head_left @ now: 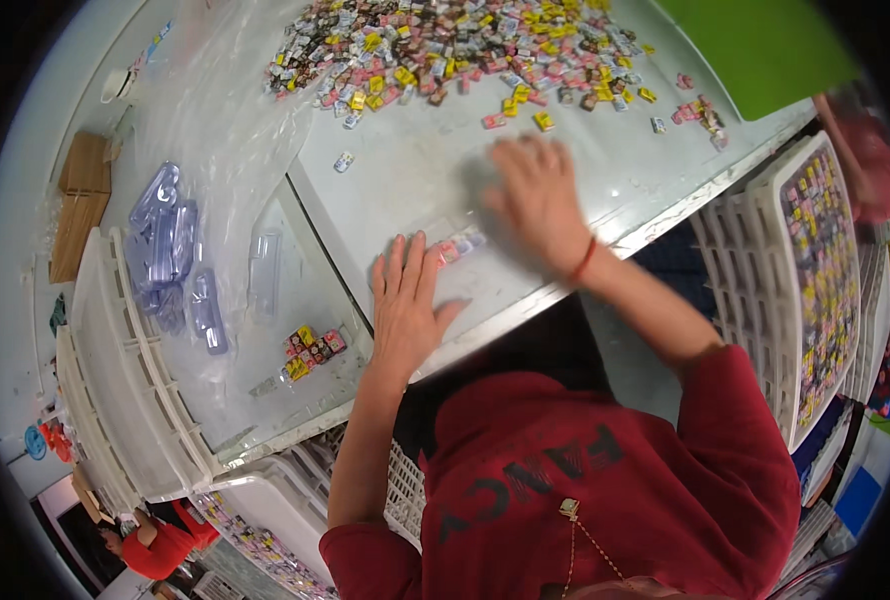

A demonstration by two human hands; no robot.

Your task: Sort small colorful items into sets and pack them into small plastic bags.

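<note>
My left hand (405, 305) lies open on the white table, fingers stretched out. Its fingertips are at the end of a clear plastic strip-shaped case (462, 243) with a few small pink and whitish pieces in it. Over the table to the right, my right hand (542, 200) is blurred by motion. Its fingers look apart and bent a little, and nothing shows in them. Ahead of it spreads a big pile of small wrapped blocks (445, 50) in yellow, pink, brown and white. A single white block (343, 161) lies apart from them.
Clear plastic cases (170, 240) are heaped at the left beside a crumpled plastic sheet (255, 110). A small cluster of blocks (312, 353) sits near the left front edge. Stacked white trays (765, 290) stand at the right; a green board (765, 50) lies far right.
</note>
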